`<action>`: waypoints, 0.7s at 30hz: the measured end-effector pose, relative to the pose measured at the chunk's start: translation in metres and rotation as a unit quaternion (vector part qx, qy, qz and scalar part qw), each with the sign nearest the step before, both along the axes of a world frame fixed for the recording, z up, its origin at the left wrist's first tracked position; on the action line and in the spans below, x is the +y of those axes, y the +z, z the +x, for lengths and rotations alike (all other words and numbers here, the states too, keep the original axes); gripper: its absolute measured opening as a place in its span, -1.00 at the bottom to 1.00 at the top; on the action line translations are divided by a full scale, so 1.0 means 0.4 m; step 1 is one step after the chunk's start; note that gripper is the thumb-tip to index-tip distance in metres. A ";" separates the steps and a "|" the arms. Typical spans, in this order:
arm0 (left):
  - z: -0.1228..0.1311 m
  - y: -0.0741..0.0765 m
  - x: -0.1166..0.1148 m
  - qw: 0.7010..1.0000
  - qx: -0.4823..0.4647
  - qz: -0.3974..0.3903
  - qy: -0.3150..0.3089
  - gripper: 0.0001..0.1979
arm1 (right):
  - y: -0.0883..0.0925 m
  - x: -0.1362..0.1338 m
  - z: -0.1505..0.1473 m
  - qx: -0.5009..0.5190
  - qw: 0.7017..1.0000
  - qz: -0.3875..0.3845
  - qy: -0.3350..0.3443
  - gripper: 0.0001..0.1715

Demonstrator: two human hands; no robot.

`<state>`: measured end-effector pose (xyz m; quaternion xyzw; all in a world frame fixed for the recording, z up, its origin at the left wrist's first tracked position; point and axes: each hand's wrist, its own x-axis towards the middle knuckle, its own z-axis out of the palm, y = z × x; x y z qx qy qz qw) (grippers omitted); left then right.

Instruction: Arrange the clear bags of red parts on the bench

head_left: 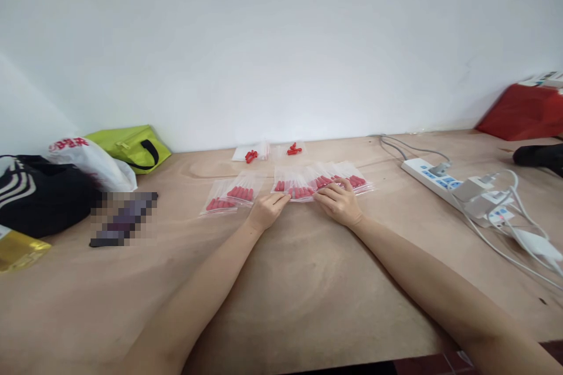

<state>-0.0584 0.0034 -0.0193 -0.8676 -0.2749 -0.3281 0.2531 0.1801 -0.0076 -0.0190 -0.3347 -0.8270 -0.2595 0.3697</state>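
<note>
Small clear zip bags (300,192) with red capsule-shaped pieces inside lie in an overlapping row at the middle of the table. My left hand (265,212) pinches the near left corner of one of these bags. At the same bag's right side, my right hand (338,202) is closed with thumb and fingertips on its edge, its other fingers curled over the neighbouring bags (357,180). Left of my left hand lie more filled bags (241,192), partly overlapping. Farther back, loose red pieces (251,156) rest on a stack of flat bags (240,152), and others (294,149) lie beside them.
At right, a white power strip (433,180) carries plugs, adapters and tangled cables. A red bag (523,111) stands at the far right. On the left are a lime-green bag (132,149), a white plastic bag (103,164), a black bag (48,193) and a pixelated dark object (125,220).
</note>
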 end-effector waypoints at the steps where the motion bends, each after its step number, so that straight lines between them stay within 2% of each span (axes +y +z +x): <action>1: 0.000 0.001 -0.002 1.000 -0.002 -0.005 0.002 -0.78 | 0.001 -0.001 0.001 -0.004 1.000 0.001 0.000 -0.82; 9: 0.002 0.018 -0.011 0.999 -0.016 -0.044 0.006 -0.71 | -0.007 0.003 -0.003 0.001 0.999 -0.028 -0.031 -0.71; 14: 0.006 0.026 -0.015 0.996 -0.053 -0.055 -0.036 -0.72 | -0.006 0.005 -0.003 0.021 0.999 -0.029 -0.039 -0.71; 21: 0.017 0.014 -0.013 0.995 -0.058 -0.078 -0.020 -0.78 | 0.003 0.002 -0.046 0.006 1.000 -0.016 -0.009 -0.78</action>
